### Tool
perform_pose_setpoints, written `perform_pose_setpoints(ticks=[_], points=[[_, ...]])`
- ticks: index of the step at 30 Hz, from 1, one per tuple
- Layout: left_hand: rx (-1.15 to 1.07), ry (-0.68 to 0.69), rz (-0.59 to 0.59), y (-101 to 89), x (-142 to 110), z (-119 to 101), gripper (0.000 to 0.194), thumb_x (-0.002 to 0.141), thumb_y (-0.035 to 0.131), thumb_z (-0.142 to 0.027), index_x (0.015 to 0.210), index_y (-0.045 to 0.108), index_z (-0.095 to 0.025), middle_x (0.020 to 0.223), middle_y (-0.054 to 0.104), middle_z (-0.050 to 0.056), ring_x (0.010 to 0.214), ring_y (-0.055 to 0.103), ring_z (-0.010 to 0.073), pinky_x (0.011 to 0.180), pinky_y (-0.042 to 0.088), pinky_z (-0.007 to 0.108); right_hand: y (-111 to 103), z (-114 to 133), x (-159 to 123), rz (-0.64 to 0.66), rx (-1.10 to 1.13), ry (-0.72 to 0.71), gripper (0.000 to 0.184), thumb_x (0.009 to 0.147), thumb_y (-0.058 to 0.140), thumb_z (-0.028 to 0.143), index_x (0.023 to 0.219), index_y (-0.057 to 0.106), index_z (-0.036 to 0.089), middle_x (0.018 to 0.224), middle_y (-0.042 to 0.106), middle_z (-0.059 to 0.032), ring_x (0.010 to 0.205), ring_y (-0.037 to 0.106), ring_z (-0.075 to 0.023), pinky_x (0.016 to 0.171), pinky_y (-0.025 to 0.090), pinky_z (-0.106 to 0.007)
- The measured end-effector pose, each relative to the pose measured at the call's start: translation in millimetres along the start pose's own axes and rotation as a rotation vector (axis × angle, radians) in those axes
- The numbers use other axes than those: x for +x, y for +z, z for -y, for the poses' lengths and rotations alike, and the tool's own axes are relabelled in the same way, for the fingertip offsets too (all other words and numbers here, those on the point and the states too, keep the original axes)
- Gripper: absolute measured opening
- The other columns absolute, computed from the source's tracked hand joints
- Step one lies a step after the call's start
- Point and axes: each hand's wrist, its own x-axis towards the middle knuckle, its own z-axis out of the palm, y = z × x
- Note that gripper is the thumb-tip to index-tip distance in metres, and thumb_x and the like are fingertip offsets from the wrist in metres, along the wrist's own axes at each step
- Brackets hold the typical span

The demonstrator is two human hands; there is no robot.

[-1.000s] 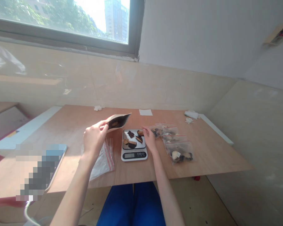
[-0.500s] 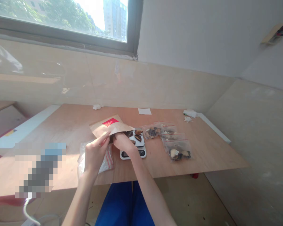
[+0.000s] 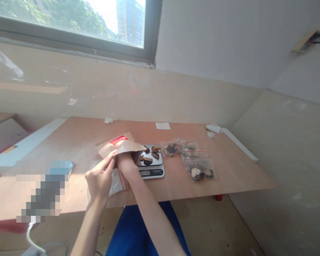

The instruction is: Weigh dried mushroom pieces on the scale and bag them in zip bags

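My right hand (image 3: 125, 163) reaches into the mouth of a brown kraft paper pouch (image 3: 118, 146) with a red label, and its fingers are hidden inside. The fingers of my left hand (image 3: 99, 180) rest against the pouch's lower edge and steady it. The pouch is held just left of a digital kitchen scale (image 3: 150, 166). Several dark brown, sliced dried pieces (image 3: 148, 160) lie on its steel top, close to my right wrist. What the pouch contains is hidden.
A clear zip bag (image 3: 116, 183) lies under my left hand. To the right stand several zip bags of dried pieces (image 3: 198, 169). A pixelated object (image 3: 42, 190) covers the table's left part. A white paper slip (image 3: 162, 126) lies near the wall.
My right hand has pushed deeper into the pouch. Both hands and the pouch have shifted left, uncovering more of the scale and its dried pieces.
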Motion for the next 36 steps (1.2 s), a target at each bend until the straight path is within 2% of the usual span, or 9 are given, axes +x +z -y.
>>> perform_pose_setpoints(ticks=[6, 11, 16, 20, 22, 24, 28, 32, 36], points=[[-0.015, -0.043, 0.038, -1.3, 2, -1, 0.031, 0.083, 0.053, -0.038, 0.104, 0.070, -0.023, 0.104, 0.069, 0.000, 0.099, 0.065, 0.0230, 0.079, 0.051, 0.029, -34, 12, -45, -0.015, -0.015, 0.086, 0.034, 0.082, 0.044, 0.000, 0.108, 0.062, 0.013, 0.102, 0.067, -0.0126, 0.100, 0.063, -0.0223, 0.089, 0.049, -0.032], [0.012, -0.078, 0.052, -6.5, 4, -7, 0.031, 0.082, 0.055, -0.039, 0.103, 0.071, -0.024, 0.102, 0.070, 0.000, 0.093, 0.067, 0.0237, 0.074, 0.051, 0.028, -49, 17, -78, -0.256, 0.052, 0.019, 0.037, 0.090, 0.038, 0.010, 0.120, 0.057, 0.019, 0.115, 0.057, -0.0128, 0.112, 0.055, -0.0214, 0.097, 0.046, -0.036], [0.039, -0.103, 0.080, -11.7, 6, -8, 0.028, 0.080, 0.056, -0.036, 0.100, 0.072, -0.025, 0.098, 0.071, -0.001, 0.096, 0.066, 0.0236, 0.075, 0.051, 0.027, -58, -8, -106, -0.515, 0.079, -0.015, 0.038, 0.092, 0.034, 0.013, 0.121, 0.057, 0.024, 0.111, 0.057, -0.0112, 0.109, 0.055, -0.0175, 0.096, 0.046, -0.033], [0.065, -0.067, 0.055, -11.3, 11, -5, 0.027, 0.080, 0.056, -0.034, 0.099, 0.073, -0.025, 0.097, 0.071, 0.000, 0.092, 0.067, 0.0233, 0.074, 0.052, 0.027, -74, -44, -101, -0.737, 0.113, 0.168, 0.029, 0.092, 0.041, 0.023, 0.113, 0.061, 0.019, 0.107, 0.061, -0.0119, 0.104, 0.057, -0.0197, 0.091, 0.048, -0.036], [0.072, -0.044, 0.025, -10.2, 15, -4, 0.026, 0.078, 0.056, -0.033, 0.097, 0.073, -0.025, 0.094, 0.072, 0.000, 0.090, 0.068, 0.0234, 0.072, 0.052, 0.027, -81, -63, -90, -0.693, 0.111, 0.218, 0.029, 0.091, 0.042, 0.024, 0.110, 0.063, 0.017, 0.105, 0.063, -0.0123, 0.101, 0.059, -0.0200, 0.089, 0.049, -0.036], [0.073, -0.033, 0.004, -9.2, 19, -3, 0.025, 0.076, 0.057, -0.032, 0.094, 0.074, -0.025, 0.091, 0.073, 0.000, 0.088, 0.068, 0.0238, 0.070, 0.052, 0.027, -85, -77, -79, -0.545, 0.086, 0.210, 0.029, 0.088, 0.044, 0.021, 0.108, 0.065, 0.016, 0.102, 0.064, -0.0123, 0.097, 0.060, -0.0197, 0.088, 0.049, -0.034], [0.083, -0.041, -0.020, -9.1, 23, -4, 0.025, 0.073, 0.059, -0.032, 0.091, 0.075, -0.024, 0.086, 0.074, 0.002, 0.085, 0.069, 0.0248, 0.067, 0.052, 0.028, -89, -88, -67, -0.334, 0.073, 0.160, 0.034, 0.085, 0.043, 0.015, 0.110, 0.065, 0.016, 0.106, 0.065, -0.0125, 0.100, 0.061, -0.0198, 0.091, 0.048, -0.034], [0.087, -0.061, -0.036, -10.0, 25, -3, 0.024, 0.072, 0.059, -0.031, 0.087, 0.075, -0.023, 0.081, 0.074, 0.003, 0.083, 0.068, 0.0245, 0.066, 0.051, 0.028, -97, -83, -72, -0.385, 0.169, 0.168, 0.034, 0.088, 0.043, 0.023, 0.114, 0.063, 0.016, 0.115, 0.064, -0.0128, 0.108, 0.059, -0.0207, 0.095, 0.045, -0.036], [0.120, -0.090, -0.050, -9.2, 32, -8, 0.023, 0.073, 0.059, -0.031, 0.088, 0.074, -0.024, 0.075, 0.073, 0.002, 0.078, 0.068, 0.0224, 0.068, 0.050, 0.029, -113, -74, -95, -0.610, 0.301, 0.289, 0.040, 0.089, 0.045, 0.035, 0.122, 0.055, 0.014, 0.124, 0.060, -0.0144, 0.115, 0.056, -0.0203, 0.096, 0.045, -0.035]])
